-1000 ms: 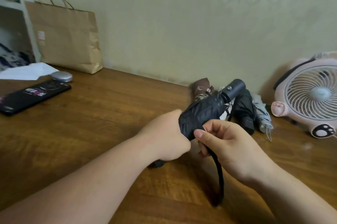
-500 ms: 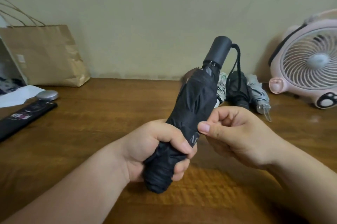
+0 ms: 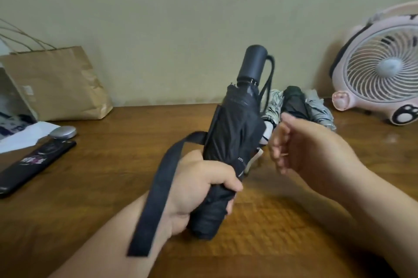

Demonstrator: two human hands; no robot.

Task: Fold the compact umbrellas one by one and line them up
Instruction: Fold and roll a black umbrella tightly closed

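Head view: left grip (image 3: 199, 189) clasps black umbrella (image 3: 235, 133) low, handle upward.

Black umbrella (image 3: 235, 133), pink fan (image 3: 382, 67), brown paper bag (image 3: 56, 83).

Black compact umbrella (image 3: 235, 135) upright, leaning slightly right, cylindrical handle (image 3: 252, 65) on top, canopy gathered in loose folds. Clasped round the lower end in the left grip (image 3: 199, 187). Closure strap (image 3: 162, 182) unfastened, dangling across the forearm. Behind, flat on the table (image 3: 113, 176) by the wall: white patterned umbrella (image 3: 272, 105), dark umbrella (image 3: 294, 103), grey umbrella (image 3: 319, 108).
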